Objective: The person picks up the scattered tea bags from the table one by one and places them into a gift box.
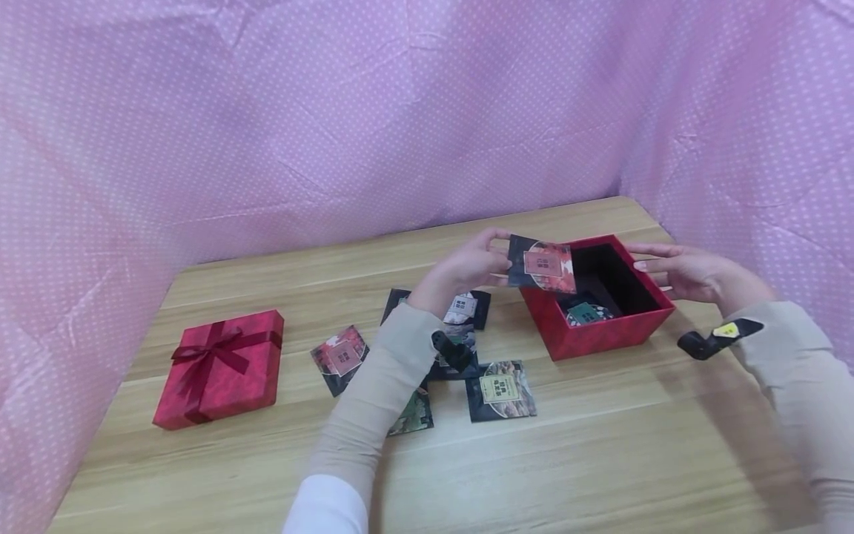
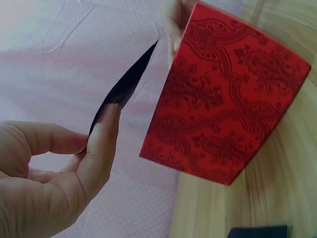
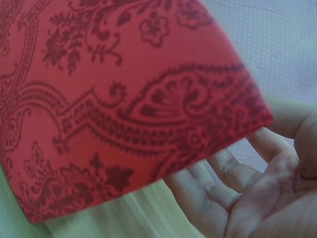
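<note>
My left hand [image 1: 470, 263] pinches a flat dark sachet with a red picture and label [image 1: 543, 265] between thumb and fingers, over the left rim of an open red gift box [image 1: 603, 337]. Seen edge-on in the left wrist view, the sachet [image 2: 126, 82] is a thin dark strip beside the box's patterned outer wall [image 2: 223, 94]. Inside the box lies a sachet with a green label [image 1: 586, 314]. At the box's right side is my right hand [image 1: 694, 274], its fingers loosely extended along the wall. The right wrist view shows these fingers [image 3: 233, 173] partly hidden behind the box's red wall [image 3: 124, 114].
A red lid with a bow [image 1: 220, 367] lies at the left of the wooden table. Several sachets lie mid-table, among them a red one [image 1: 340, 360] and a yellow-labelled one [image 1: 502, 391]; my left forearm covers some. Pink dotted cloth [image 1: 400, 133] hangs behind and at the sides.
</note>
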`<state>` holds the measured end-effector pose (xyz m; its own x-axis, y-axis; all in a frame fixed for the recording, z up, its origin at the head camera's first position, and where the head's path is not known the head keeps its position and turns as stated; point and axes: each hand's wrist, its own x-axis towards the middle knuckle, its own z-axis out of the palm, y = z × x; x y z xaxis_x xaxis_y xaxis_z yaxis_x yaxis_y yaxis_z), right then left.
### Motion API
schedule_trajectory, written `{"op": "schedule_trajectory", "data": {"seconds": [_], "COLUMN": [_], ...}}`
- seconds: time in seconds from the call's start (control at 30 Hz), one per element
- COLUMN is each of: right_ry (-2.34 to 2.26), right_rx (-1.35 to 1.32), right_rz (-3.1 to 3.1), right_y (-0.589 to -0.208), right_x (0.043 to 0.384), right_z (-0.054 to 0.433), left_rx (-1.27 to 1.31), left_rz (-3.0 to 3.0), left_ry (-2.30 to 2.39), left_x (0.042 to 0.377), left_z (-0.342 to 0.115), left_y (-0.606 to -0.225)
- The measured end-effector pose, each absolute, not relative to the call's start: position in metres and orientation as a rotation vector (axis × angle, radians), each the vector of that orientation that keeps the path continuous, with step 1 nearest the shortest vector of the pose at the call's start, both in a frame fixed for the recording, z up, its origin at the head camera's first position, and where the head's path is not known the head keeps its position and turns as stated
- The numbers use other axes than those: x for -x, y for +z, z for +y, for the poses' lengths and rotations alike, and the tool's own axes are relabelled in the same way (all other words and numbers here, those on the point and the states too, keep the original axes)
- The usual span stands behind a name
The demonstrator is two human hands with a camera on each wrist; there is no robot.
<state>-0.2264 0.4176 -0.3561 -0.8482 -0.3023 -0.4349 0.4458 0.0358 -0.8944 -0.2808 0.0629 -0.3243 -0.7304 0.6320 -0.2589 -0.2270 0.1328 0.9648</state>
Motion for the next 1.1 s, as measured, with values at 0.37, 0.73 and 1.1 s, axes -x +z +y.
{"op": "schedule_trajectory", "data": {"seconds": [0.37, 0.73, 1.1], "right_ry": [-1.89, -1.905, -1.903], "right_rx": [-0.103, -0.154, -0.106], "right_rz": [1.739, 1.758, 1.757], "right_y": [-0.356, -0.357, -0.356], "right_x": [0.225, 0.225, 0.225], "right_z": [0.418, 0.416, 0.416], "left_rx": [-0.356, -0.346, -0.218], "left_rz": [1.715, 1.613, 1.628], "left_ry": [1.738, 1.842, 1.98], "left_x": [0.28, 0.268, 0.263], "left_z": [0.093, 0.127, 0.153], "left_y": [-0.32, -0.326, -0.333]}}
